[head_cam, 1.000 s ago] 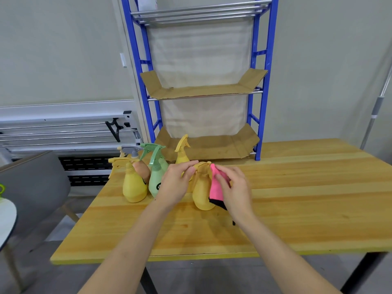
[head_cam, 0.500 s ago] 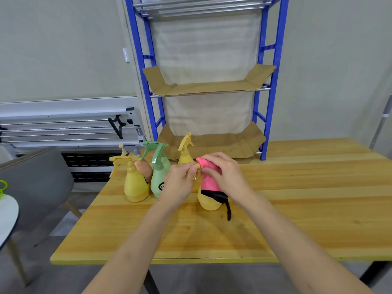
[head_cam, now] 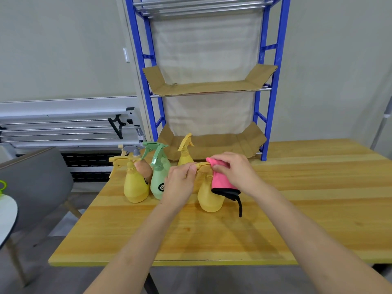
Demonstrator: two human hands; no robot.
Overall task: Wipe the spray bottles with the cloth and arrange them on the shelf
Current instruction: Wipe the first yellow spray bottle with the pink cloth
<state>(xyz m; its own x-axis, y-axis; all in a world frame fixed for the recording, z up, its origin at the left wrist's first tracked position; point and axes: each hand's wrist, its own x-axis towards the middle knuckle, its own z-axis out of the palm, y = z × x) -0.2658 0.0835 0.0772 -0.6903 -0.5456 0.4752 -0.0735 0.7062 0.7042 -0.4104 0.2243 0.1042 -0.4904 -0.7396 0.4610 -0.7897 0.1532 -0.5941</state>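
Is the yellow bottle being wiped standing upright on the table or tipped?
Upright: the yellow bottle has its base flat on the table, spray head on top, where the pink cloth is wiping.

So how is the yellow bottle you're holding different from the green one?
The yellow bottle is being wiped: the left hand pinches its nozzle while the right hand rubs the pink cloth on its top. The green bottle stands untouched. The yellow one stands apart and nearer; the green one sits in the group on the left, showing a dark round label. Both are upright trigger sprayers on the table.
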